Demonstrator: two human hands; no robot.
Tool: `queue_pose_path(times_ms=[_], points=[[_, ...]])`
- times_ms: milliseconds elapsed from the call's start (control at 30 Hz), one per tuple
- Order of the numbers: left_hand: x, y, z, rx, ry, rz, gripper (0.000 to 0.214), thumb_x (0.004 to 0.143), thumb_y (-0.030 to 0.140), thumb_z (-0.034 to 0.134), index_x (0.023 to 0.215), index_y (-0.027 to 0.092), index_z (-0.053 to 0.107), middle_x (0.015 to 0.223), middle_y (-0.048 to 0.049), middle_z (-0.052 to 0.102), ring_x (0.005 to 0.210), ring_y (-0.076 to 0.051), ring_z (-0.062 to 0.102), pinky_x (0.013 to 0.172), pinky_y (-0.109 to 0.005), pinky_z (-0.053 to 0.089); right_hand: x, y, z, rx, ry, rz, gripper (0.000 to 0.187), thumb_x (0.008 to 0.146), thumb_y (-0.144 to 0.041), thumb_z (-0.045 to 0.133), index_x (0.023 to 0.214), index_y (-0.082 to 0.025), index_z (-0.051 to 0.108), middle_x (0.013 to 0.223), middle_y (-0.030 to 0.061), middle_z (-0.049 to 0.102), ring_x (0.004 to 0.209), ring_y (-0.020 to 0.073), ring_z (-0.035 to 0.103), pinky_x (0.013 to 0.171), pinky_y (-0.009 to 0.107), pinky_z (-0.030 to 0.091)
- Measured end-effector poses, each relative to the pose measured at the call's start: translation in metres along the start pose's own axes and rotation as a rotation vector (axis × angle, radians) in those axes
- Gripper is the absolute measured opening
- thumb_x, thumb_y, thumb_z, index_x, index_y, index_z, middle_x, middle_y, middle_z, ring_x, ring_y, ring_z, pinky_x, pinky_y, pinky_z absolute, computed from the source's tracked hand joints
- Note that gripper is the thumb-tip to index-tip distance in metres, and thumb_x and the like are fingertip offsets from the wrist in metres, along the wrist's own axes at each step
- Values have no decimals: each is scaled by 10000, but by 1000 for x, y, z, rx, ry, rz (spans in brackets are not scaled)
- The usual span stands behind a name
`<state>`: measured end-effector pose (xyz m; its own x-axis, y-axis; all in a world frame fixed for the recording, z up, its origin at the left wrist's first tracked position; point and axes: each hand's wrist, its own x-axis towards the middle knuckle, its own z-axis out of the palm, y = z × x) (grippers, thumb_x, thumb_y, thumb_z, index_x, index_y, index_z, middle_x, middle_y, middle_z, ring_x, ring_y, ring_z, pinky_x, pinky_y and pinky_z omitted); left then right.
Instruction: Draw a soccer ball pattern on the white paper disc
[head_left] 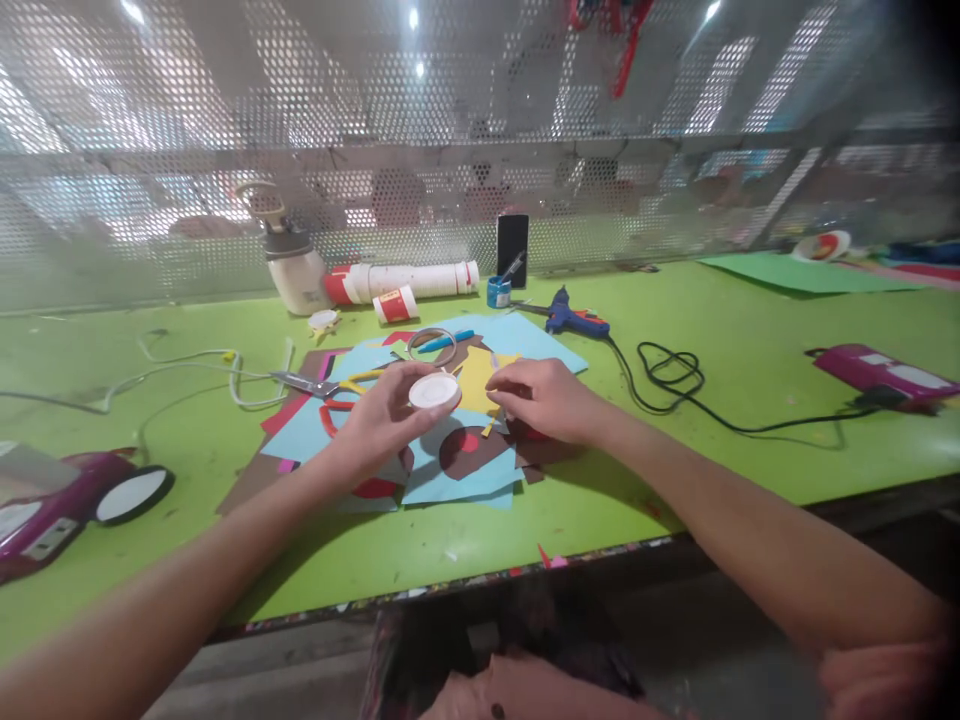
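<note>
My left hand [382,415] holds a small round white lid [433,391] between thumb and fingers, just above a pile of coloured paper sheets [457,470]. My right hand [544,398] rests on the pile with its fingers curled and pinched at a yellow paper piece [477,377]; what they grip is too small to name. Scissors with yellow handles [319,383] lie on the paper to the left of my left hand. A tape ring [432,344] and a blue pen [446,341] lie just behind the lid.
On the green table [750,400] are a blue glue gun [574,320] with a black cord [679,375], white tubes [405,280], a glue bottle [294,268], a blue pot [498,291], an upright phone [512,248], and magenta objects at left [52,500] and right [881,370]. A perforated metal screen stands behind.
</note>
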<state>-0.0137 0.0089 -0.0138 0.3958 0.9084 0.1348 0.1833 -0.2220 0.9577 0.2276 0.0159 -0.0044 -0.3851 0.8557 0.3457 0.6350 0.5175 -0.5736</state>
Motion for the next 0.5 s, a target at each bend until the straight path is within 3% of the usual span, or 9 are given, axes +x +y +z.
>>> queue_pose_path(times_ms=[100,167,300,500], points=[[0,-1,-2,52,-87,49,607,817,417,734,1339,248,472,1199,-68,616,965,-201,643,738,-282,585,6,9,-7,-58,53,39,101,902,-160,630,898,-151,730,925,53,749,857,174,666,825,327,491],[0,-1,-4,91,-138,72,575,805,395,745,1303,219,518,1283,-91,595,1144,-248,602,944,-349,533,10,18,-13,-99,95,88,99,933,-206,626,910,-145,701,927,37,730,860,169,672,839,359,522],[-1,-3,-5,164,-234,90,478,780,370,761,1179,175,585,1197,-111,643,1094,-273,634,952,-409,522,18,34,-22,-150,120,199,199,970,-325,603,1009,-141,668,983,40,698,844,164,678,777,357,573],[-6,-3,-5,215,-308,101,478,770,366,768,1183,197,596,1173,-86,660,1058,-255,650,927,-397,533,17,37,-16,-196,91,294,234,974,-330,596,1113,-151,654,1094,63,685,919,187,678,812,382,577]])
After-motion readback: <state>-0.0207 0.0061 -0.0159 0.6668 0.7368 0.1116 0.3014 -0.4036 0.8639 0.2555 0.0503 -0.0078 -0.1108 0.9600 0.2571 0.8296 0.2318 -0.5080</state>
